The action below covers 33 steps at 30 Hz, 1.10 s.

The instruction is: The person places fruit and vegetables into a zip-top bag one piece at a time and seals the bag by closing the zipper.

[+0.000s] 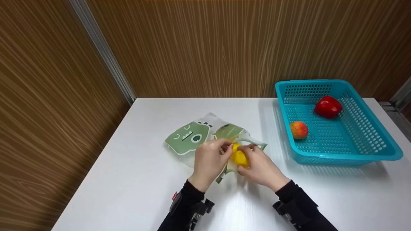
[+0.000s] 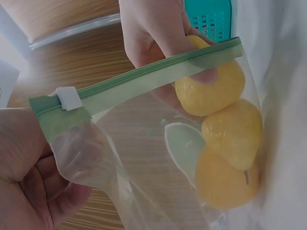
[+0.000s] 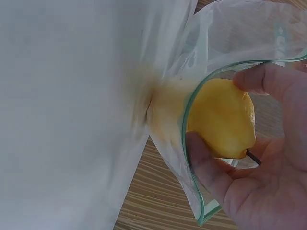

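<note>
A clear zip bag (image 1: 186,141) with green printing lies on the white table, its mouth toward me. My left hand (image 1: 208,162) pinches the bag's green rim close to the white slider (image 2: 70,98). My right hand (image 1: 261,166) grips a yellow pear (image 3: 223,120) by its sides, thumb and fingers around it, at the open mouth. Its dark stem points back toward the palm. Part of the pear and some fingertips are inside the bag. Deeper in, another yellow pear (image 2: 235,132) and an orange-yellow fruit (image 2: 223,179) show through the plastic.
A turquoise plastic basket (image 1: 345,157) stands on the right side of the table. In it lie a red bell pepper (image 1: 328,107) and a red-orange fruit (image 1: 299,130). Wood-grain panels (image 1: 205,48) rise behind the table and at the left.
</note>
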Each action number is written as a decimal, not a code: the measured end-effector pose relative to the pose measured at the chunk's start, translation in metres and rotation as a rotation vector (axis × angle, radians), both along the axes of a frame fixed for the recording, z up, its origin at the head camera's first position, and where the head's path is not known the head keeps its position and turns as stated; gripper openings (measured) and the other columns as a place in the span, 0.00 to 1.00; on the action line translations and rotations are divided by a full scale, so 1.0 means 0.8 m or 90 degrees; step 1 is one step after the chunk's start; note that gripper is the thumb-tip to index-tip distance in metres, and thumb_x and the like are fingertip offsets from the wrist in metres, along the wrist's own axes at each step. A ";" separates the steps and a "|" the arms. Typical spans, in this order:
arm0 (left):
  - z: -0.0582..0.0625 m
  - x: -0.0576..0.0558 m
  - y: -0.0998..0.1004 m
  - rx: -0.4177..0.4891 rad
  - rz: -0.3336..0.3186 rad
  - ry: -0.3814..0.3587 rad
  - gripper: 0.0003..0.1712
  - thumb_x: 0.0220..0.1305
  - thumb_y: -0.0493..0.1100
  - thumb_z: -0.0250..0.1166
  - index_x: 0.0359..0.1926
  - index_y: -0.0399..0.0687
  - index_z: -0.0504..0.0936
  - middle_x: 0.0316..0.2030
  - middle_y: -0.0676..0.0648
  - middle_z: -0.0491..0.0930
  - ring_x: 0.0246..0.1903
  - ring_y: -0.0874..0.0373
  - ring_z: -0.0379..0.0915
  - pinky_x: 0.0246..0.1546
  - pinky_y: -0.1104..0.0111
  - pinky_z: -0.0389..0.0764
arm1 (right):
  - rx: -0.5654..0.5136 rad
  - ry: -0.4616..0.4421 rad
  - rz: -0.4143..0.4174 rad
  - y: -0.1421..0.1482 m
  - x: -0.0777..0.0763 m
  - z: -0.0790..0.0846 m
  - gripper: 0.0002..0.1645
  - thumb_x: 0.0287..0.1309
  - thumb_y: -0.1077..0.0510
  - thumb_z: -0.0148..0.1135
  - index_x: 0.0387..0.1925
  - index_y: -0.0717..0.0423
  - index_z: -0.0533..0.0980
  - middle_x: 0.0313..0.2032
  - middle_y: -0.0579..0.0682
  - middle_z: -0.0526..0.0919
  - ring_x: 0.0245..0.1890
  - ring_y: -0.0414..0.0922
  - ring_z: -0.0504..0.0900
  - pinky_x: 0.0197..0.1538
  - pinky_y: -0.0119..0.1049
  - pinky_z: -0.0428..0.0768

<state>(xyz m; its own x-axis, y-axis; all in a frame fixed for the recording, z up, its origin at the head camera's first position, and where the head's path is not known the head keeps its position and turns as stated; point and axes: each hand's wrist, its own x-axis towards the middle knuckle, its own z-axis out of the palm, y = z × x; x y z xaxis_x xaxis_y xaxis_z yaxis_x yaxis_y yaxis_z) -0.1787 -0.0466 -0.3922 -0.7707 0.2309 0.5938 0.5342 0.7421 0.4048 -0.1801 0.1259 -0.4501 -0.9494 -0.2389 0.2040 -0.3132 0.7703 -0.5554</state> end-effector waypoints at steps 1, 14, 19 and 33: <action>0.000 0.000 0.000 -0.002 0.000 0.002 0.04 0.56 0.44 0.66 0.31 0.50 0.87 0.23 0.54 0.86 0.22 0.65 0.79 0.23 0.80 0.74 | -0.004 0.002 0.004 -0.001 -0.003 -0.001 0.34 0.46 0.52 0.68 0.57 0.54 0.72 0.54 0.59 0.76 0.43 0.49 0.78 0.48 0.45 0.80; -0.002 0.001 0.003 -0.012 0.004 0.012 0.05 0.56 0.44 0.66 0.31 0.51 0.87 0.24 0.55 0.86 0.22 0.66 0.79 0.25 0.78 0.74 | 0.006 0.053 0.025 -0.023 -0.035 -0.010 0.31 0.49 0.53 0.69 0.56 0.53 0.72 0.47 0.55 0.82 0.41 0.48 0.82 0.47 0.42 0.80; -0.002 0.001 0.002 -0.006 0.009 0.010 0.04 0.56 0.44 0.66 0.31 0.51 0.87 0.24 0.55 0.86 0.22 0.66 0.79 0.25 0.78 0.73 | 0.015 0.051 0.018 -0.027 -0.038 -0.012 0.28 0.52 0.52 0.66 0.55 0.54 0.73 0.47 0.58 0.82 0.44 0.52 0.82 0.48 0.44 0.80; -0.002 -0.001 -0.003 0.012 0.030 0.004 0.06 0.57 0.46 0.66 0.32 0.52 0.87 0.24 0.55 0.85 0.22 0.66 0.79 0.24 0.78 0.72 | 0.026 0.017 0.000 -0.026 -0.035 -0.013 0.29 0.50 0.51 0.67 0.55 0.52 0.72 0.51 0.62 0.77 0.40 0.51 0.82 0.44 0.44 0.81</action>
<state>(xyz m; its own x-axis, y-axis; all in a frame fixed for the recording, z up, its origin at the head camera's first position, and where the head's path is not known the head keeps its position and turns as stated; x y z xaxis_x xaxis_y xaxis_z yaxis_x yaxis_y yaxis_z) -0.1795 -0.0488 -0.3936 -0.7770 0.1829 0.6024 0.5011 0.7589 0.4159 -0.2082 0.1050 -0.4607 -0.9439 -0.2471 0.2193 -0.3270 0.7924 -0.5149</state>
